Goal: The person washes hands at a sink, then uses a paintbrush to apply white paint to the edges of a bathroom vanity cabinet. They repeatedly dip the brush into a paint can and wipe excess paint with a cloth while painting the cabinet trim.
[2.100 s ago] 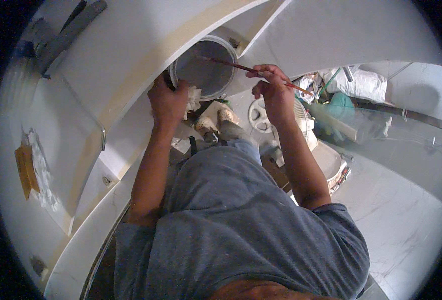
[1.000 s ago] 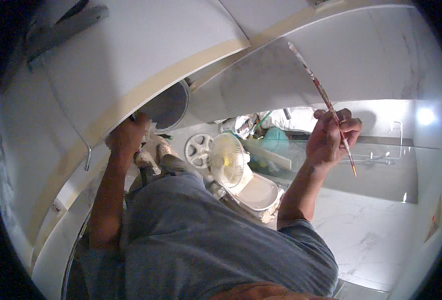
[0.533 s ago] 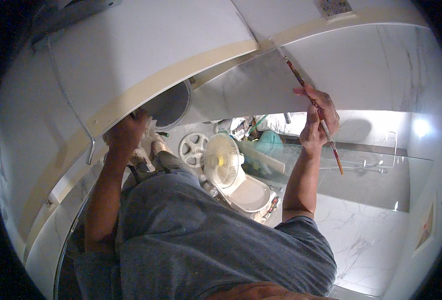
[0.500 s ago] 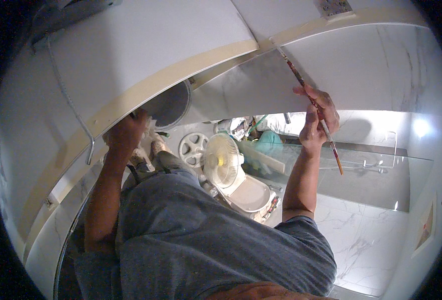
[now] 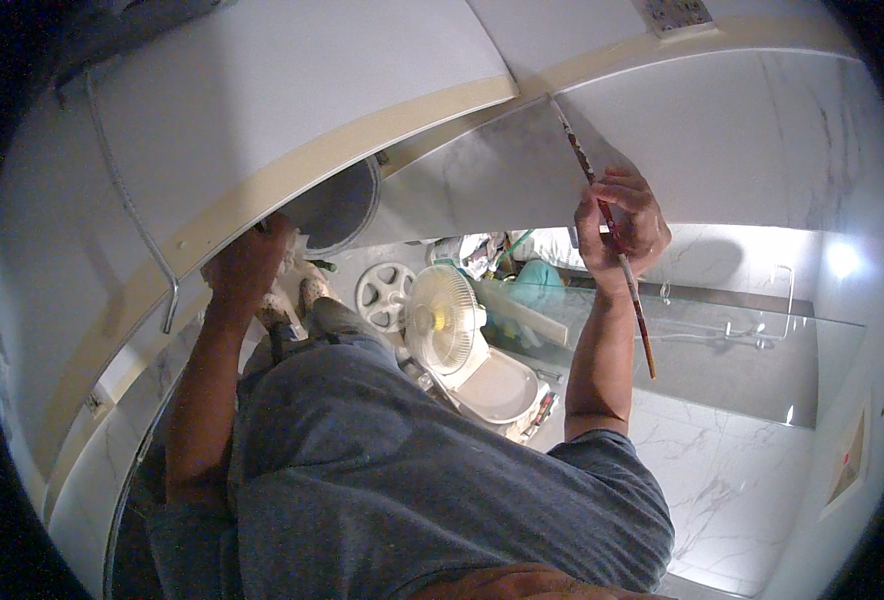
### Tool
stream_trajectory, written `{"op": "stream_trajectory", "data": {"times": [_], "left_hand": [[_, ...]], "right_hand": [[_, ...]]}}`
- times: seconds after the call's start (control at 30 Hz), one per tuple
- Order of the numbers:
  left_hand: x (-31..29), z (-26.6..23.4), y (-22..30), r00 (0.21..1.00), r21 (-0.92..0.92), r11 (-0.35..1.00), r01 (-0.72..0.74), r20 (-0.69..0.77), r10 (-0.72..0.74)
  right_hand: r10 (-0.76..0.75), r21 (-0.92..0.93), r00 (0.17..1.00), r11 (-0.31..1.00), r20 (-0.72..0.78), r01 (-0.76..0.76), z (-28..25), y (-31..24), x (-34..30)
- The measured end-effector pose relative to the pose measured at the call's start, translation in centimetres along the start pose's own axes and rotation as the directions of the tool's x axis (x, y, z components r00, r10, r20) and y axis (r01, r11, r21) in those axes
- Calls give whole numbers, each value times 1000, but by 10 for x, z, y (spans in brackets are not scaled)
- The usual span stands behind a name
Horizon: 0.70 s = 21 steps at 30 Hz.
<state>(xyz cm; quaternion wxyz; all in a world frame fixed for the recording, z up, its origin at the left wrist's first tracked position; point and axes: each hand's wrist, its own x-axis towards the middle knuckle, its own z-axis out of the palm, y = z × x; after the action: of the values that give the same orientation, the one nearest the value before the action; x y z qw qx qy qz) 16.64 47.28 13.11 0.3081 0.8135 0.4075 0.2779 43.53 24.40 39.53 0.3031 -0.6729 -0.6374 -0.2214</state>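
Observation:
My right hand [image 5: 622, 225] is raised and grips a long thin paintbrush [image 5: 607, 225] with a red-stained handle. Its tip touches the corner where the cream tape strip [image 5: 342, 160] along the white ceiling meets the marble wall [image 5: 762, 140]. My left hand [image 5: 247, 270] hangs low at my side and holds the rim of a round grey paint bucket [image 5: 340, 205], partly hidden behind the taped edge. My grey-shirted torso fills the lower middle of the view.
Below me stand a white pedestal fan [image 5: 447, 325] on a toilet [image 5: 497, 385], and a second fan grille [image 5: 387, 295] on the floor. A glass shower panel [image 5: 722, 350] stands at the right. A metal handle [image 5: 137, 220] runs down the white surface at the left.
My right hand lifted the brush from the bucket up to the taped corner. My left hand lowered the bucket to my side. The view swung up and right.

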Motion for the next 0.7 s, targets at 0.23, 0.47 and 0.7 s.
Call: {"op": "stream_trajectory", "data": {"times": [0.23,0.47,0.7], "left_hand": [[4,-11,14,998,28,998,-52,-45,53],[3,-13,16,992,58,995,-75,-94,81],[1,-1,0,992,60,991,-116,-33,119]], "right_hand": [[-13,-66,1000,998,-8,13,2,-2,-1],[6,-78,1000,997,-29,-8,6,-4,-1],[94,-72,995,993,-22,-95,2,-4,-7]]}}
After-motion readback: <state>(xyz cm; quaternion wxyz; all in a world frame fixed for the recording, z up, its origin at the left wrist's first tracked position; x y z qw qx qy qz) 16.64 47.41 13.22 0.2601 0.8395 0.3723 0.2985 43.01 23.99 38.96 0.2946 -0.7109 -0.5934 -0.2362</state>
